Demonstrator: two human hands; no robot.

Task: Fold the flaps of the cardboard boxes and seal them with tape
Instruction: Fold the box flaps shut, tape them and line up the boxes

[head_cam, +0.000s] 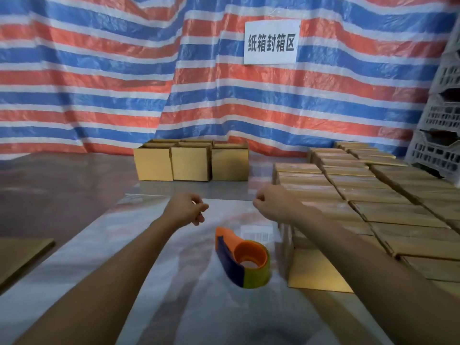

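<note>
My left hand [187, 209] and my right hand [271, 202] hover side by side above the glossy table, both empty with fingers loosely curled. Just below and between them lies an orange and blue tape dispenser [242, 257] with a roll in it, on its side. Several assembled cardboard boxes [191, 162] stand in a block at the table's far middle. Rows of flattened cardboard boxes [368, 195] cover the table on the right, and my right forearm passes over their near edge.
One flat cardboard sheet [22, 255] lies at the left edge. Grey plastic crates [438, 135] are stacked at the far right. A striped tarp with a white paper sign [271, 42] hangs behind the table [74, 190].
</note>
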